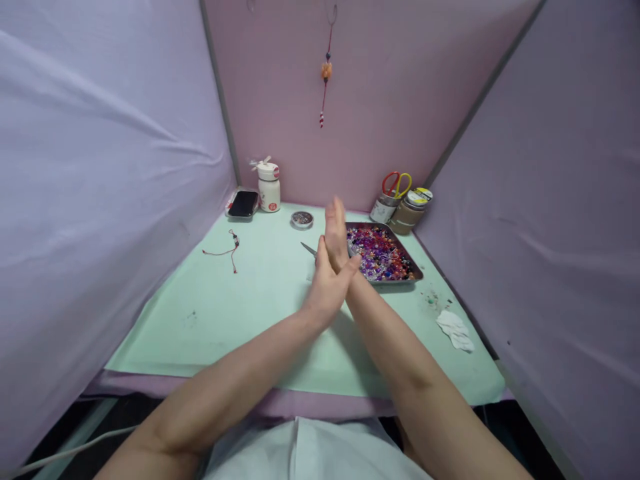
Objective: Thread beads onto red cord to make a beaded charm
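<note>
Above the middle of the table, my left hand [327,283] lies against the heel and wrist of my right hand [336,233]. Its thumb crosses the wrist on one side and its fingers sit on the other. My right hand points away from me with its fingers stretched out, and no object shows in it. Just right of both hands stands a metal tray [415,273] of red, purple and clear beads [377,250]. A pointed metal tool [308,249] lies partly hidden behind my hands.
A knotted red cord with beads [234,248] lies on the left. At the back are a phone [243,204], a white bottle [269,188], a small round dish [302,220], a can with scissors [384,208] and a jar [409,213]. Crumpled tissue [455,331] lies right; a beaded string [327,71] hangs behind.
</note>
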Available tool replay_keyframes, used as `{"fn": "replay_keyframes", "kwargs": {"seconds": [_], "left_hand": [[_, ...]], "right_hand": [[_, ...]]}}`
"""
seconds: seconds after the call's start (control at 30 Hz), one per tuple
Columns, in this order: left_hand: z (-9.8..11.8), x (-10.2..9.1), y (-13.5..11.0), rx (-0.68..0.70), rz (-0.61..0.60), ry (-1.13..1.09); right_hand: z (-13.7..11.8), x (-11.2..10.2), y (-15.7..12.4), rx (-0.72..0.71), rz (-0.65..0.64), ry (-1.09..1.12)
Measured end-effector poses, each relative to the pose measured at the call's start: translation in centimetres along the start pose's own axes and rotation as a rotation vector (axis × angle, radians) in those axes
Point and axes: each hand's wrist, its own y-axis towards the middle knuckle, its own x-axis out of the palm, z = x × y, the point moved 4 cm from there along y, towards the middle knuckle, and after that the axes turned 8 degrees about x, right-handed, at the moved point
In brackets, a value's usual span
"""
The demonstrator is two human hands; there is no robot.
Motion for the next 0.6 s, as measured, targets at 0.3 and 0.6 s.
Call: {"fn": "replay_keyframes", "kwargs": {"seconds": [0.3,0.6], "left_hand": [[-0.9,-2.8,5.8,-0.212,-0.149,-0.468],[-2.9,-4.2,6.5,-0.065,0.041,0.082]], "right_hand": [[-2.5,0.4,-5.0,0.466,0.056,1.538],[-2.4,0.6,-5.6,0.168,-0.107,0.863]]}}
